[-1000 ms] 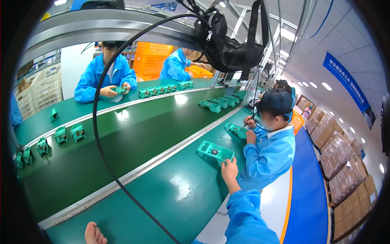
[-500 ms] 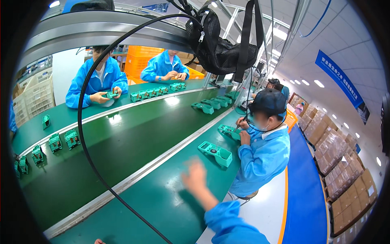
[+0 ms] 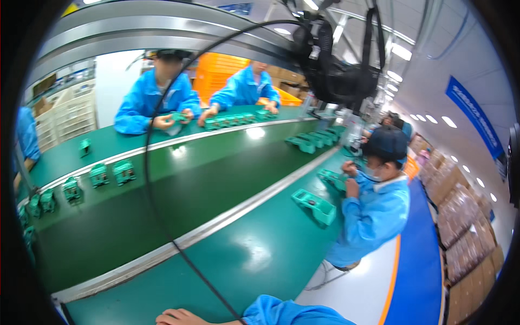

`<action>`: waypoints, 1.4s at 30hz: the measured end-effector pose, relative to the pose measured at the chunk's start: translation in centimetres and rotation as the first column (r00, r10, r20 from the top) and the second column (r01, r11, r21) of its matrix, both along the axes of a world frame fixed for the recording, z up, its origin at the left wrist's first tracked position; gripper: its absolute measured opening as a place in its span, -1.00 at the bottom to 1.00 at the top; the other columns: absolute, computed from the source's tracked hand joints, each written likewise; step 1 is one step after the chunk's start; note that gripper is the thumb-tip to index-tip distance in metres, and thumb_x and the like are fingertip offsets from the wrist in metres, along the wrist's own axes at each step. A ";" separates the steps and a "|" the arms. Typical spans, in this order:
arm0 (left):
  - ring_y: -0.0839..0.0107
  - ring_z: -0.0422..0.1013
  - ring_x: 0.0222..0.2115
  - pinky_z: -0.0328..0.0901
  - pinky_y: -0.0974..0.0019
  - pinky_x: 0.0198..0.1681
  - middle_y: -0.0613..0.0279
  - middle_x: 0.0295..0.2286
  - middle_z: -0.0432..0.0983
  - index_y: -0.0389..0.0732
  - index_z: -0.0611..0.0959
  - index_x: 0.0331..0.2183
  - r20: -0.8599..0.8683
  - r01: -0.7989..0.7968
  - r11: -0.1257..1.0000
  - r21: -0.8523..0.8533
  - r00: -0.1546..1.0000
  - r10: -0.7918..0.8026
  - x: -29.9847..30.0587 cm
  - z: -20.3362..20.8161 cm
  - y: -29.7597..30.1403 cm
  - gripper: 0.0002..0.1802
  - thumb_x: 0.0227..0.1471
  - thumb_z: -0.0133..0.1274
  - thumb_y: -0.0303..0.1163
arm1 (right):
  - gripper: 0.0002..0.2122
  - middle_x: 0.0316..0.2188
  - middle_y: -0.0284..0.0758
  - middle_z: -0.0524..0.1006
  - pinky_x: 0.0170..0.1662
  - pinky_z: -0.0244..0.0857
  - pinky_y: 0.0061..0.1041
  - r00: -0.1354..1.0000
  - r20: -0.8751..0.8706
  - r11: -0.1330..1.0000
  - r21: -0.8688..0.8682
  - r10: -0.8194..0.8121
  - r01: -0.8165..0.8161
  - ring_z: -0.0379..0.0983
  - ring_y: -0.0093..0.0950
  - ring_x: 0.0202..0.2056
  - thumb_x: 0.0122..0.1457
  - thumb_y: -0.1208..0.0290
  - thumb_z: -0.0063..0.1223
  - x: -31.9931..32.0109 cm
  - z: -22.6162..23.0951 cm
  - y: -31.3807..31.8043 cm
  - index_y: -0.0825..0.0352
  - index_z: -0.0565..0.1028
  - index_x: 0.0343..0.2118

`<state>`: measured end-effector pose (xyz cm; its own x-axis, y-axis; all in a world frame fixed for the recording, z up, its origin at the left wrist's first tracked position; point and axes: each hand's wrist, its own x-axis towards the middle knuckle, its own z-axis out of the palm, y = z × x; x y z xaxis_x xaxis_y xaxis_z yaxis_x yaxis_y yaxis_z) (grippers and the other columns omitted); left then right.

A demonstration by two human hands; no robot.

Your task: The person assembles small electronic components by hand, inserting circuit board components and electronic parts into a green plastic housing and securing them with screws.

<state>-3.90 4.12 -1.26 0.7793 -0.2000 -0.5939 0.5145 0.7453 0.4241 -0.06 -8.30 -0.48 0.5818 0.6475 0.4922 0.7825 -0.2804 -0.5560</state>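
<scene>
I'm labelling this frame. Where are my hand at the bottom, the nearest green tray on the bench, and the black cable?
hand (image 3: 181, 317), head view, on its back.
green tray (image 3: 315, 205), head view, on its near wall.
black cable (image 3: 157, 216), head view, mid-curve over the belt.

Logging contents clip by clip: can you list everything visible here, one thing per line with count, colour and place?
workbench: one, green, glossy, running from near to far
conveyor belt: one, darker green, along the middle
green tray: one, teal, alone on the near bench edge
small green fixtures: several, teal, spaced along the belt's far side at left
row of green fixtures: several, teal, on the far bench
seated co-worker: one, blue coat, dark cap, right of the bench
far co-workers: two, blue coats, across the belt
black cable: one, looping across the view
black bag: one, hanging overhead
wrapped cartons: many, brown, far right
own hand: one in view, bare, blue sleeve, bottom edge, holding nothing visible
</scene>
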 end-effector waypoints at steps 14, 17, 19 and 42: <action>0.39 0.34 -0.33 0.26 0.33 -0.25 0.22 -0.38 0.39 -0.22 0.44 -0.34 0.068 0.025 0.950 -0.312 0.998 -0.004 0.3 -1.9 -3.1 -0.77 0.02 -0.21 -0.29 | -0.90 -0.37 -0.21 0.41 -0.29 0.20 -0.39 0.996 -0.068 0.996 0.058 -0.059 0.063 0.33 -0.25 -0.35 -0.21 0.50 0.05 1.0 1.8 -2.6 0.31 0.39 -0.58; 0.37 0.37 -0.36 0.27 0.29 -0.23 0.19 -0.41 0.42 -0.25 0.45 -0.35 0.146 0.018 0.956 -0.292 0.989 0.026 0.2 -1.7 -3.0 -0.78 -0.01 -0.15 -0.31 | -0.91 -0.37 -0.20 0.41 -0.28 0.19 -0.38 0.994 -0.041 0.990 0.095 -0.098 0.102 0.33 -0.25 -0.34 -0.17 0.51 0.04 1.6 1.3 -3.2 0.32 0.40 -0.55; 0.39 0.37 -0.38 0.27 0.34 -0.25 0.19 -0.43 0.42 -0.27 0.47 -0.38 0.245 0.042 0.971 -0.236 0.969 0.017 -0.1 -1.8 -3.0 -0.81 -0.02 -0.14 -0.37 | -0.92 -0.38 -0.20 0.41 -0.28 0.19 -0.38 0.996 -0.043 0.991 0.107 -0.078 0.083 0.32 -0.25 -0.34 -0.16 0.51 0.04 2.0 1.6 -3.6 0.32 0.40 -0.55; 0.52 0.35 -0.52 0.27 0.52 -0.42 0.29 -0.55 0.42 -0.27 0.52 -0.48 0.238 -0.021 0.999 -0.046 0.971 0.032 0.3 -1.7 -2.7 -0.93 -0.13 -0.02 -0.50 | -0.93 -0.43 -0.18 0.40 -0.30 0.20 -0.41 0.958 -0.267 0.992 0.097 0.101 -0.078 0.33 -0.24 -0.37 -0.13 0.56 0.00 3.3 2.6 -4.5 0.36 0.39 -0.52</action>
